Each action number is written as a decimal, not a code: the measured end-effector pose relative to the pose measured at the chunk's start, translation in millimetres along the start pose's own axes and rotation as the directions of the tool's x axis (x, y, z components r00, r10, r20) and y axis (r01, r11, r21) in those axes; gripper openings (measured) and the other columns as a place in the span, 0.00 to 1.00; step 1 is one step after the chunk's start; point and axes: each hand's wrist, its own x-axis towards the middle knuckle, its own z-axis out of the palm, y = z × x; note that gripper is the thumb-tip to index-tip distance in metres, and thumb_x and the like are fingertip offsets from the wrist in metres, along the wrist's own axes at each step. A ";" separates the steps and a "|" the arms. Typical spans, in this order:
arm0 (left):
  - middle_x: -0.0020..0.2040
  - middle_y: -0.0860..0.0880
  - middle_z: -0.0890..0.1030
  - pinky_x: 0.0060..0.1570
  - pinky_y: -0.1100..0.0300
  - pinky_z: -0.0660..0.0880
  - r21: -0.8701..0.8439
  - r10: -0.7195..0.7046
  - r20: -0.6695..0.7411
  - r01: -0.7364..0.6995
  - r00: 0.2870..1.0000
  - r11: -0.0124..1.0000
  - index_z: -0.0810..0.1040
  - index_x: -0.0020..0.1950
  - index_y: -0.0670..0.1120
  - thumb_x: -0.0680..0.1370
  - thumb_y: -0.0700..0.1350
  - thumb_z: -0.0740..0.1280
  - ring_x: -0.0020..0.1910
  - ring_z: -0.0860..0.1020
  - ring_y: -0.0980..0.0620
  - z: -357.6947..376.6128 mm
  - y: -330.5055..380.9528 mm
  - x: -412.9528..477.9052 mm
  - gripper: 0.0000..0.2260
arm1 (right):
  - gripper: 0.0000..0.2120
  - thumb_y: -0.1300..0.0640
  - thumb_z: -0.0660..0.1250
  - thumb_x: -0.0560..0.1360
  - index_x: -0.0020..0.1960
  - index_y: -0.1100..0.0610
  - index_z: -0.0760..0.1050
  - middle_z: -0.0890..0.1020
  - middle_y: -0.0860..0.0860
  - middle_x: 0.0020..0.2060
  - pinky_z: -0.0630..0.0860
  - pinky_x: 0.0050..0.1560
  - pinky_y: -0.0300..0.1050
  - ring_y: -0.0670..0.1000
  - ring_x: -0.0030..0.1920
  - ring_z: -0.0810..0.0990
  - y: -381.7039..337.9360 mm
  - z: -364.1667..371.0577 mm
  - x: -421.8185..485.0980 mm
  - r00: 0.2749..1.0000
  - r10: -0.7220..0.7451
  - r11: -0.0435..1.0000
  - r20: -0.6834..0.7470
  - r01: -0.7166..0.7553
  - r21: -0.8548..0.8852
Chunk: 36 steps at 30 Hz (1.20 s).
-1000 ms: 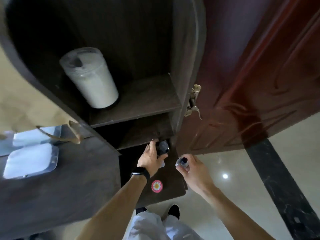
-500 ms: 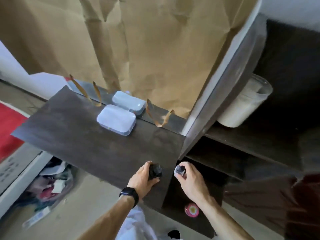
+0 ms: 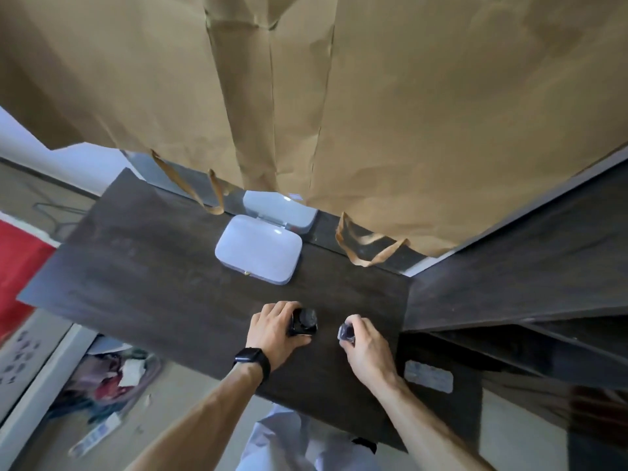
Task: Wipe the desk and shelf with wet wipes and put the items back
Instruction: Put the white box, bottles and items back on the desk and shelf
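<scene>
One dark bottle [image 3: 303, 322] in left hand [image 3: 272, 331]; one vial [image 3: 346, 333], right hand [image 3: 368, 351].

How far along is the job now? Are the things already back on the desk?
Partly. Done: a white box lies closed on the desk. In hand: the left hand grips a dark bottle and the right hand a small clear bottle, both low over the desk. Left: setting both down. No wipe is in view, so I cannot tell whether the wiping is finished.
</scene>
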 end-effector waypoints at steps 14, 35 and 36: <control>0.74 0.53 0.68 0.65 0.50 0.68 0.036 0.035 0.045 -0.037 0.998 0.999 0.61 0.77 0.54 0.73 0.55 0.72 0.69 0.69 0.46 -5.2 -22.3 3.4 0.35 | 0.29 0.65 0.73 0.70 0.69 0.53 0.73 0.73 0.52 0.69 0.73 0.66 0.45 0.52 0.65 0.77 6.9 17.1 -30.8 0.985 0.017 0.999 -0.172 -0.011 0.034; 0.81 0.46 0.46 0.73 0.40 0.53 0.416 0.214 0.189 -0.276 0.958 0.867 0.49 0.79 0.60 0.78 0.60 0.60 0.79 0.52 0.45 17.9 14.6 -0.2 0.33 | 0.34 0.46 0.68 0.73 0.76 0.50 0.63 0.64 0.56 0.74 0.77 0.53 0.53 0.58 0.64 0.72 -16.1 22.8 -20.6 0.975 0.169 0.941 -0.146 -0.203 -0.272; 0.81 0.47 0.43 0.74 0.40 0.51 0.412 0.212 0.207 -0.281 0.955 0.867 0.47 0.79 0.60 0.78 0.60 0.59 0.79 0.49 0.45 18.5 23.4 7.2 0.33 | 0.34 0.46 0.68 0.74 0.77 0.50 0.62 0.64 0.56 0.74 0.77 0.53 0.54 0.58 0.64 0.72 -12.7 18.0 -15.0 0.970 0.189 0.940 -0.151 -0.223 -0.259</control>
